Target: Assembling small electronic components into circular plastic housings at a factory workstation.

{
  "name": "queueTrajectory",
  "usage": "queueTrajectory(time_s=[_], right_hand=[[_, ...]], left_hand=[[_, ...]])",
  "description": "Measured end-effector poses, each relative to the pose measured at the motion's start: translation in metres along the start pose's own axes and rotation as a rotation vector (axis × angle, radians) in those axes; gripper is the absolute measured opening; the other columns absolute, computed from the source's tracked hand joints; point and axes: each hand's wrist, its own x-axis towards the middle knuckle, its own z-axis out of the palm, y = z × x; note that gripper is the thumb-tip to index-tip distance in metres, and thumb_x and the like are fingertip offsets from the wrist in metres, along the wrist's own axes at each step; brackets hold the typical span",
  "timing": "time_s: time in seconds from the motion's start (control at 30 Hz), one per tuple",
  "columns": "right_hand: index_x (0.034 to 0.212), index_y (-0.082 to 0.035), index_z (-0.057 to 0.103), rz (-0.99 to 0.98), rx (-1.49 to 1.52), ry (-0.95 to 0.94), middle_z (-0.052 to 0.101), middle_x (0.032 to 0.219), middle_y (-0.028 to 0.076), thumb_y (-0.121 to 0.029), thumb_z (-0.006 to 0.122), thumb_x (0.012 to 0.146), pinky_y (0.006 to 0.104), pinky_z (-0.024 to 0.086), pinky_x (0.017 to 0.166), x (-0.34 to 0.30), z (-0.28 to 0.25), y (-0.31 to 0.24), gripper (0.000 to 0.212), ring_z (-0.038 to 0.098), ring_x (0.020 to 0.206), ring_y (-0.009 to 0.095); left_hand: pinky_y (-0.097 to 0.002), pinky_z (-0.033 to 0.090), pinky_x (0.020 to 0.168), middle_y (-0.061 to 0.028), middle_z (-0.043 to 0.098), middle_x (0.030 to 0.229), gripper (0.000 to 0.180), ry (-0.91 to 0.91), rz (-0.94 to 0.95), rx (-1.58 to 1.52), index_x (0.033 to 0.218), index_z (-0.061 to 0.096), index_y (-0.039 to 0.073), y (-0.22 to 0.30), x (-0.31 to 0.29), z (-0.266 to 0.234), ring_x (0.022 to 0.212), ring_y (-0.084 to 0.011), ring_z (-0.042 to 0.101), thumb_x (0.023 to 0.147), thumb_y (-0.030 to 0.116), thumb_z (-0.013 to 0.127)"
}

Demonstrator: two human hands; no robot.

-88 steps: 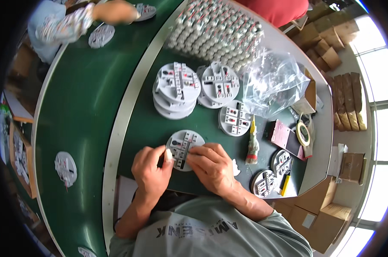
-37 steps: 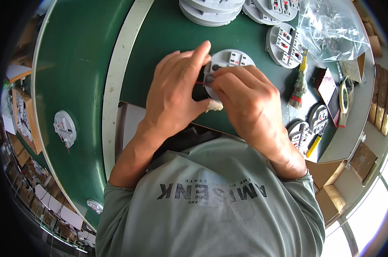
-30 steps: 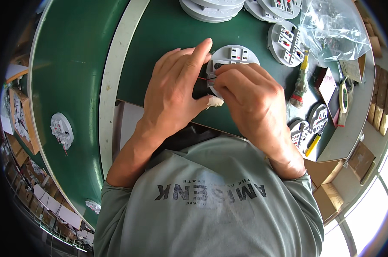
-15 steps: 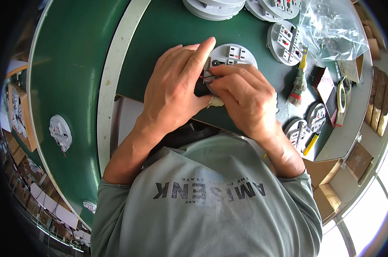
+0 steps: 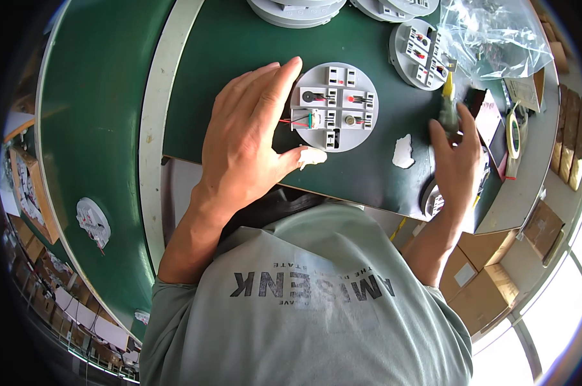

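Observation:
A round grey plastic base (image 5: 354, 135) lies on the dark green worktop, with small electronic parts seated in its raised holders. Red and black wires stick out from its left edge toward my left hand (image 5: 246, 138). That hand is open, fingers stretched along the base's left side, and its white-wrapped thumb is at the lower rim. Over on the right, my right hand (image 5: 457, 161) has thumb and fingers apart around a hand tool (image 5: 448, 109) with a yellow end and a clear-wrapped body. Whether the fingers touch the tool is hard to see.
Similar grey bases stand stacked (image 5: 297, 14) at the back; another base (image 5: 419, 55) lies below a clear plastic bag (image 5: 497, 48). A torn white scrap (image 5: 403, 152) and a tape roll (image 5: 513, 135) are to the right. Left runs a green belt (image 5: 120, 116) carrying another base (image 5: 93, 222).
My right hand has left the wires at the base and moved right to the yellow-ended tool. The base is now uncovered. My left hand has stayed beside it, shifting slightly left.

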Motion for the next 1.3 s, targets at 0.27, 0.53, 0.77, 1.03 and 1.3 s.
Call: queueTrajectory(time_s=[0.27, 0.53, 0.77, 1.03, 1.3], right_hand=[[0.141, 0.001, 0.049, -0.156, 1.013, 0.134, 0.070, 0.117, 0.021, 0.003, 0.071, 0.093, 0.0412, 0.059, 0.096, -0.031, 0.002, -0.016, 0.052, 0.072, 0.103, 0.027], [0.133, -0.011, 0.037, -0.851, 1.021, -0.271, 0.066, 0.123, 0.027, 0.018, 0.070, 0.089, 0.0463, 0.057, 0.102, -0.045, 0.086, -0.100, 0.062, 0.068, 0.122, 0.037], [0.123, -0.009, 0.038, -0.883, 0.878, -0.135, 0.065, 0.120, 0.026, 0.020, 0.070, 0.088, 0.0450, 0.057, 0.101, -0.057, 0.116, -0.106, 0.056, 0.068, 0.120, 0.037], [0.126, -0.008, 0.035, -0.620, 1.136, 0.013, 0.062, 0.123, 0.023, 0.017, 0.067, 0.093, 0.0461, 0.057, 0.100, -0.046, 0.083, -0.069, 0.053, 0.067, 0.118, 0.035], [0.120, -0.006, 0.042, -0.728, 0.954, -0.118, 0.065, 0.118, 0.022, 0.018, 0.071, 0.089, 0.0442, 0.057, 0.099, -0.032, 0.094, -0.082, 0.049, 0.069, 0.114, 0.035]], left_hand=[[-0.0479, 0.046, 0.113, -0.0137, 0.067, 0.136, 0.112, -0.037, -0.035, 0.001, 0.156, 0.049, 0.006, 0.002, 0.004, -0.005, 0.130, -0.0328, 0.062, 0.058, 0.025, 0.101], [-0.0479, 0.045, 0.114, -0.0134, 0.067, 0.136, 0.100, -0.006, -0.056, 0.003, 0.155, 0.050, 0.006, -0.007, 0.001, -0.005, 0.133, -0.0326, 0.060, 0.065, 0.016, 0.094], [-0.0479, 0.046, 0.113, -0.0106, 0.068, 0.138, 0.094, 0.040, -0.036, 0.045, 0.154, 0.052, 0.007, -0.019, -0.002, 0.001, 0.132, -0.0328, 0.062, 0.068, 0.008, 0.089], [-0.0471, 0.046, 0.114, -0.0155, 0.067, 0.133, 0.102, -0.025, -0.045, -0.039, 0.154, 0.050, 0.003, -0.019, -0.003, -0.001, 0.130, -0.0321, 0.062, 0.065, 0.016, 0.096], [-0.0465, 0.047, 0.112, -0.0149, 0.067, 0.135, 0.106, -0.049, -0.076, 0.006, 0.154, 0.051, 0.005, -0.019, 0.010, 0.001, 0.130, -0.0316, 0.063, 0.060, 0.013, 0.098]])
